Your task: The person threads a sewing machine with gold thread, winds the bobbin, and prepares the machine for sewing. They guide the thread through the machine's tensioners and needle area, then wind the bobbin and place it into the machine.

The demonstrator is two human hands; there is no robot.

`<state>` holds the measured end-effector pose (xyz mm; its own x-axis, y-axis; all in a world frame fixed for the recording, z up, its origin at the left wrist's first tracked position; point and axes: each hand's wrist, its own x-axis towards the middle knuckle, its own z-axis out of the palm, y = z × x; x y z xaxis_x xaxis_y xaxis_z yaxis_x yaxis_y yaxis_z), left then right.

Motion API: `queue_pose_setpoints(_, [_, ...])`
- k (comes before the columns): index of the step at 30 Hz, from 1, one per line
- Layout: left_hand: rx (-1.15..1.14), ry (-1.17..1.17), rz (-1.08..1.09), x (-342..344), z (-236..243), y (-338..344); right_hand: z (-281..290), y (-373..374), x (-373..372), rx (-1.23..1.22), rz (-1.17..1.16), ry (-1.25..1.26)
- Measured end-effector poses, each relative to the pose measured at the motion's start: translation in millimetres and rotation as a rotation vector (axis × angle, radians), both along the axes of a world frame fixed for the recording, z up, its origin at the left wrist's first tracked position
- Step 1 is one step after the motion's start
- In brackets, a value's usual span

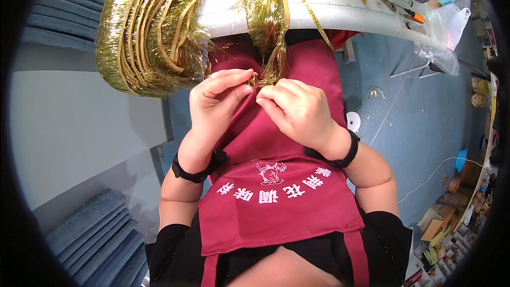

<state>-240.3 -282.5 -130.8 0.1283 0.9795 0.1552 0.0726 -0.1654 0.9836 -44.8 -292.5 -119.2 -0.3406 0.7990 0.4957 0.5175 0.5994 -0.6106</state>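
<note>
1. Desk (340, 0), white, across the top; its near edge lies beyond the hands.
2. Apron (271, 151), maroon with white print, worn over a black top; both hands are in front of it.
3. Tinsel bundle (149, 32), gold-green, thick and folded, at upper left, overhanging the desk's edge.
4. Forearms, two: left (178, 202) and right (374, 180), raised from either side, angled inward.
5. Tinsel strip (265, 16), gold-green, running off the desk, its lower end at the fingertips.
6. Right hand (297, 109), back uppermost, fingers curled, thumb and forefinger tips together; whether anything lies between them, cannot tell.
7. Left hand (220, 98), turned inward, thumb and forefinger narrowed on a small piece.
8. Wristbands, black, one per wrist: left (191, 174), right (350, 151).
9. Small piece (254, 79), brownish gold, in the left fingertips, just beside the right; exact kind unclear.
</note>
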Motion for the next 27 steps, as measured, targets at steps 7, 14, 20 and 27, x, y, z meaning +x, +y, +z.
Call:
queue_pose_setpoints(7, [0.117, 0.231, -0.163, -1, 5, -7, 1, 10, 13, -0.002, -0.1, -0.002])
queue_pose_setpoints(14, [0.005, 0.064, -0.01, 1, -3, -2, -2, -1, 6, -0.049, -0.004, 0.038])
queue_pose_setpoints(20, [-0.014, 0.038, -0.152, 1, -2, -7, -5, 14, 16, -0.079, -0.056, 0.037])
queue_pose_setpoints(27, [0.018, 0.067, -0.021, 5, -2, -2, 4, 1, 6, -0.011, -0.01, 0.02])
